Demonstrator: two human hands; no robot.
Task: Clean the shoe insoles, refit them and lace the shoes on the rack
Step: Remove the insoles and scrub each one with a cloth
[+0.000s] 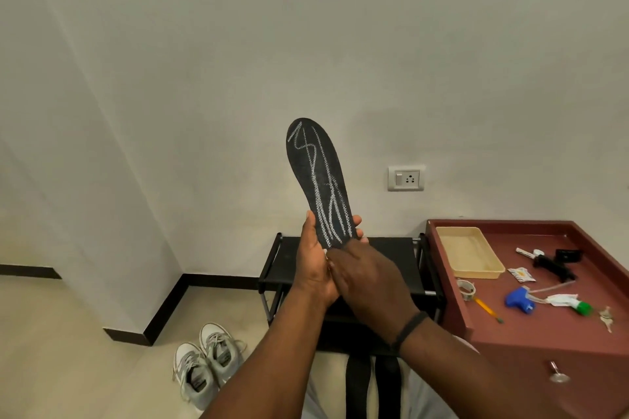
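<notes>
Insole (318,177) upright in gripping left hand (315,262); right hand (369,277) flat against its heel, fingers straight.

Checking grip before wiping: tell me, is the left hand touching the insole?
Touching. The head view shows the left hand wrapped round the insole's lower end.

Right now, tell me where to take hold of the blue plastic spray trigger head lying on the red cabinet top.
Grip the blue plastic spray trigger head around its chunky body, coming from above. It lies flat on the red cabinet top, and its thin tube trailing right looks too limp to lift by.
</notes>
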